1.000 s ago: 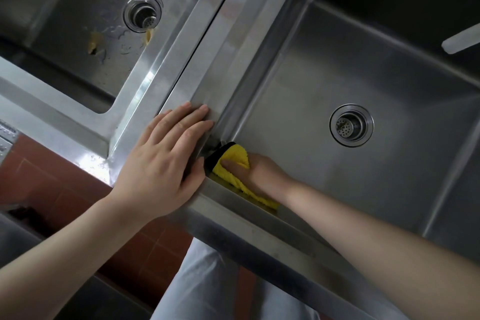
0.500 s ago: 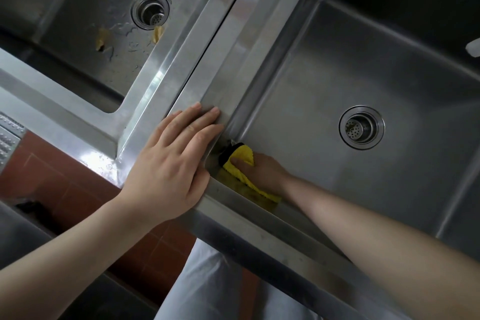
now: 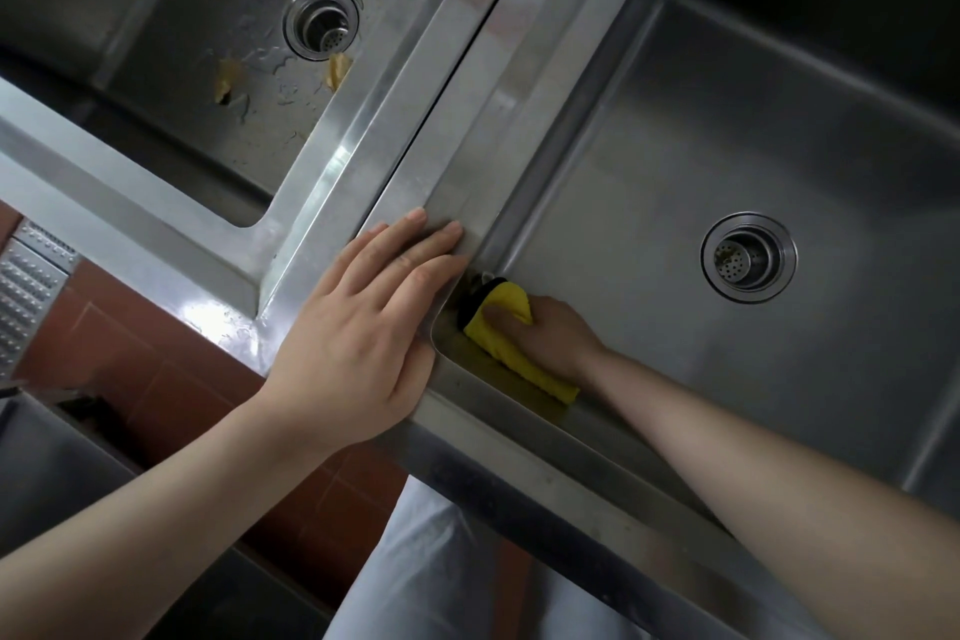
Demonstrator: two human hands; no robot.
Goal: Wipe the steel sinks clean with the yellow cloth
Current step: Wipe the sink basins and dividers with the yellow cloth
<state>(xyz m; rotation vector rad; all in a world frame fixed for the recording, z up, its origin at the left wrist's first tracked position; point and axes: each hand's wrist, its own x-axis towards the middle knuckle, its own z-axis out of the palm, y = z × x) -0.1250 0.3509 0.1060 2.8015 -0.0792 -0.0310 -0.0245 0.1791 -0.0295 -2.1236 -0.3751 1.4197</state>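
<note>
Nearest, red-tiled floor (image 3: 156, 379) at 8 o'clock, left hand (image 3: 358, 327) flat, fingers straight on the steel rim (image 3: 467, 182), right hand (image 3: 550, 333) gripping the yellow cloth (image 3: 506, 348) in the right sink (image 3: 675, 146) near corner, left sink (image 3: 171, 68) at 11 o'clock wet, yellow scraps (image 3: 228, 78) by its drain (image 3: 321, 21).

Dim, soft light is falling across the steel, with the brightest glare sitting on the rim (image 3: 332, 172) between the two sinks and a wet patch shining near the left hand (image 3: 353, 333). The upper right corner is sinking into near black. Wide-angle distortion is bending straight edges toward the borders, and the forearms at the bottom are looking slightly soft.
</note>
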